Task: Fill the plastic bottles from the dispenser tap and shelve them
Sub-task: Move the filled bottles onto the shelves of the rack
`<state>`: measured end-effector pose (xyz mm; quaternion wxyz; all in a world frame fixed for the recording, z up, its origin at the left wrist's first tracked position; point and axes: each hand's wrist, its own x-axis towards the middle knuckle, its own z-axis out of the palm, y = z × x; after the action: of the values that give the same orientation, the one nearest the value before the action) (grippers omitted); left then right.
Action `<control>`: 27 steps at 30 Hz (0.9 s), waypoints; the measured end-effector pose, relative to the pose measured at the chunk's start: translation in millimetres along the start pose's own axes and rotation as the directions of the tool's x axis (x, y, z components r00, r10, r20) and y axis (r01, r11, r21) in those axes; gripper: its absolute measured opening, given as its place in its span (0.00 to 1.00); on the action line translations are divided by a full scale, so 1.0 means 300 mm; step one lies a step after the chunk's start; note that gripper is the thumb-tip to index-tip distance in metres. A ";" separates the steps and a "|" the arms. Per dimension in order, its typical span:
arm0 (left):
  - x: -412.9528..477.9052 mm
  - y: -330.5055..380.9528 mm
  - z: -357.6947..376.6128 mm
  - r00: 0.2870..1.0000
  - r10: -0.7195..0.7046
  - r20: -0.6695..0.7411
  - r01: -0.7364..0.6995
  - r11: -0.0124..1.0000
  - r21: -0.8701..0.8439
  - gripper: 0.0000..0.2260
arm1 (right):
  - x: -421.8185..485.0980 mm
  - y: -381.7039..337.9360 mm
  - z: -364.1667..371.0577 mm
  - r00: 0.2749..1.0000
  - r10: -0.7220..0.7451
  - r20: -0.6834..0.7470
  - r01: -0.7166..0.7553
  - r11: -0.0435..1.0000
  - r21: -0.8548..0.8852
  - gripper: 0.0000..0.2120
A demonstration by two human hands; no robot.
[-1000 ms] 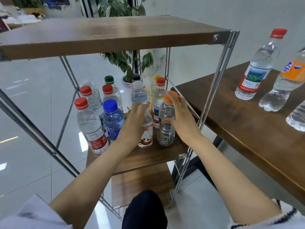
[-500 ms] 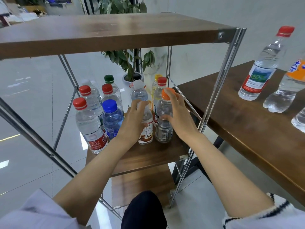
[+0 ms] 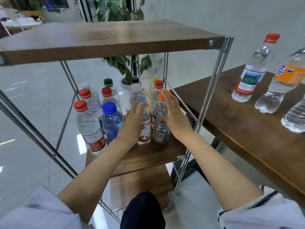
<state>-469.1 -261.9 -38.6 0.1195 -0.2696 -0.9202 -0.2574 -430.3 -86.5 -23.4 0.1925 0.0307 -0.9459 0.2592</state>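
Note:
On the rack's middle shelf [image 3: 148, 154] stand several filled plastic bottles. My left hand [image 3: 132, 123] grips a white-capped bottle [image 3: 137, 96] with a coconut label at its shoulder. Right beside it, my right hand [image 3: 175, 119] holds an orange-capped bottle [image 3: 160, 129], thumb in front and fingers reaching up to the cap. Both bottles stand upright on the shelf's front right part. To their left are a blue-capped bottle [image 3: 110, 119] and a red-capped bottle [image 3: 89, 126], with more behind. No dispenser tap is in view.
The rack's top shelf [image 3: 107, 38] overhangs the bottles, and metal posts and diagonal braces frame the sides. A lower shelf [image 3: 140, 184] lies below. The brown table [image 3: 239, 121] at right carries a red-capped bottle [image 3: 252, 71], an orange-labelled bottle [image 3: 280, 85] and one more. A potted plant [image 3: 127, 66] stands behind.
Both hands have pushed their bottles a little deeper onto the middle shelf, closer to the back rows. My right hand's fingers have stretched up along the orange cap.

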 end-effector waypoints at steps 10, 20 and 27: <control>-0.124 0.063 -0.124 0.999 -0.030 0.046 0.029 0.999 0.034 0.27 | -0.133 -0.105 -0.111 0.996 0.029 0.079 -0.016 0.987 -0.160 0.39; -0.256 0.279 -0.217 0.986 0.164 0.020 -0.163 0.986 -0.029 0.16 | -0.427 -0.177 -0.330 0.996 0.032 0.083 -0.008 0.960 -0.279 0.23; -0.217 0.538 -0.168 0.915 0.403 0.007 -0.397 0.904 -0.156 0.14 | -0.591 -0.094 -0.580 0.982 0.175 -0.069 -0.189 0.904 -0.383 0.19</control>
<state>-321.1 -200.7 46.4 0.1310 -0.4657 -0.8253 -0.2914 -201.3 -30.8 60.5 0.1854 -0.1007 -0.9739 0.0841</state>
